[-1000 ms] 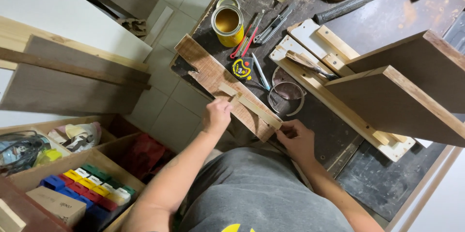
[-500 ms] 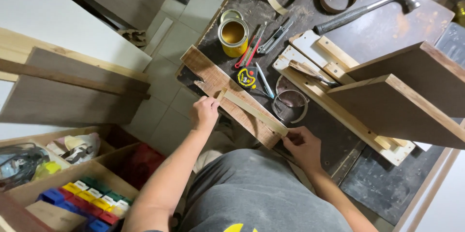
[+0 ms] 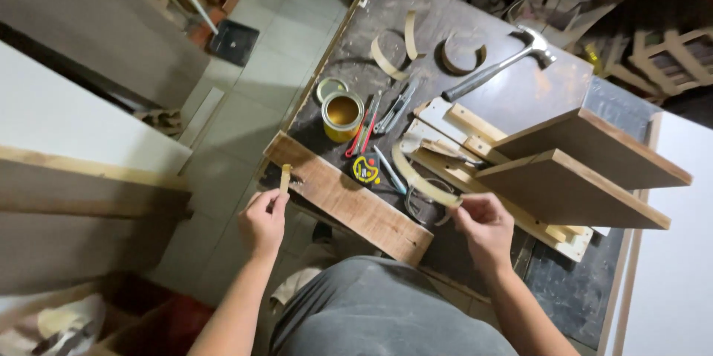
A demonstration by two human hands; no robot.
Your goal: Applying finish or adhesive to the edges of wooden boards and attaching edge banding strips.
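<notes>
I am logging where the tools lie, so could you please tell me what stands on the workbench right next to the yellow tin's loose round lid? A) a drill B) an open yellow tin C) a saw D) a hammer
B: the open yellow tin stands just below its loose round lid, while the hammer lies farther right on the workbench.

You're wearing a plain grey top, its cloth loose and softly creased over your chest and belly. Both of your forearms are bare, with no sleeve showing on either. Your left hand (image 3: pixel 262 220) and right hand (image 3: pixel 484 227) carry no glove, ring, watch or band.
</notes>
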